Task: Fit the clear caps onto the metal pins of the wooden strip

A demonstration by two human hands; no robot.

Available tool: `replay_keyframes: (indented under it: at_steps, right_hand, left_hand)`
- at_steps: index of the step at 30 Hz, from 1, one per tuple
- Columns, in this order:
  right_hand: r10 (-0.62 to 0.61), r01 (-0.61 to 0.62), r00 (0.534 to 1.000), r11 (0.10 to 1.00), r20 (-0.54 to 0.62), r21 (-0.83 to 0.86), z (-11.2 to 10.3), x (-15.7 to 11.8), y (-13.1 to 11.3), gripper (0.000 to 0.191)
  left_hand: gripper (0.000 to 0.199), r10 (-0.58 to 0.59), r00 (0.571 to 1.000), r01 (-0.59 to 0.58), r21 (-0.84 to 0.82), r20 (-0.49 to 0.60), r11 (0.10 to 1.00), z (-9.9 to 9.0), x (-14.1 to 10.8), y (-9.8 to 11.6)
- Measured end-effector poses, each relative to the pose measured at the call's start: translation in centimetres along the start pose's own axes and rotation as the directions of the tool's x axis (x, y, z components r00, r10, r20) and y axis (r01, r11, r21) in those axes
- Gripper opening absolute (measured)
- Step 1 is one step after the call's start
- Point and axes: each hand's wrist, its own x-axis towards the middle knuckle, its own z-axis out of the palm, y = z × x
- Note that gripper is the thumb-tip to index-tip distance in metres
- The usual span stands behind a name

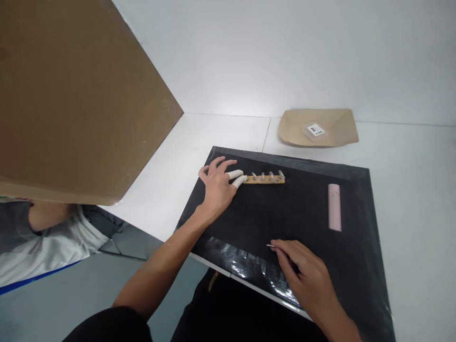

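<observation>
A narrow wooden strip (259,180) carries several small clear upright pieces and lies near the far side of a black mat (249,213). At its left end, the thumb and index finger of my left hand (221,185) close together, both covered by white finger cots (239,181). My other left fingers are spread over the mat. My right hand (307,270) is nearer the mat's front edge and pinches a small thin metal piece (270,245). Only its short tip shows; the fingers hide the rest, so its kind is unclear.
A pink oblong block (334,207) lies on the mat's right. Behind the mat, a brown paper tray (342,126) holds a small clear labelled box (315,130). A large brown board (78,104) stands on the left. Beyond it, part of another person (53,237) shows.
</observation>
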Motion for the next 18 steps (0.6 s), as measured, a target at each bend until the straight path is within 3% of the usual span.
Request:
replay_keyframes:
  at_steps: [5,11,18]
  right_hand:
    - [-0.005,0.005,1.000,1.000,-0.017,-0.006,0.0,0.0,0.0,0.019]
    - [0.017,-0.017,1.000,1.000,-0.018,0.003,0.0,0.1,-0.3,0.020]
    - [0.012,-0.012,1.000,1.000,-0.017,-0.004,-0.1,0.2,-0.3,0.020]
  left_hand:
    - [0.014,0.110,0.993,-0.109,0.023,-0.040,0.994,0.5,0.7,-0.5]
    - [0.020,0.178,0.983,-0.181,0.063,0.050,0.982,0.6,1.3,-0.7]
    - [0.021,0.279,0.959,-0.282,0.064,0.054,0.957,1.1,0.7,-2.1]
